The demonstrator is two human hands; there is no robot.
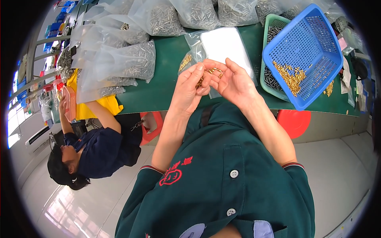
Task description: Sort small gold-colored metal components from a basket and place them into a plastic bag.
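My left hand is closed, with its fingers curled round several small brass-coloured cylindrical pieces. Beside it, my right hand is cupped palm up, its thumb apart. More of the brass pieces lie in its bent fingers. The fingertips of both hands meet above the table's near edge. Just beyond the left hand, a clear plastic bag has some brass pieces in it. White flat sheets or bags lie behind the hands.
A tilted blue basket with brass pieces rests on a green basket of grey metal pieces at right. Bags of metal parts line the back and left of the green table. A co-worker sits at left; red stools stand below.
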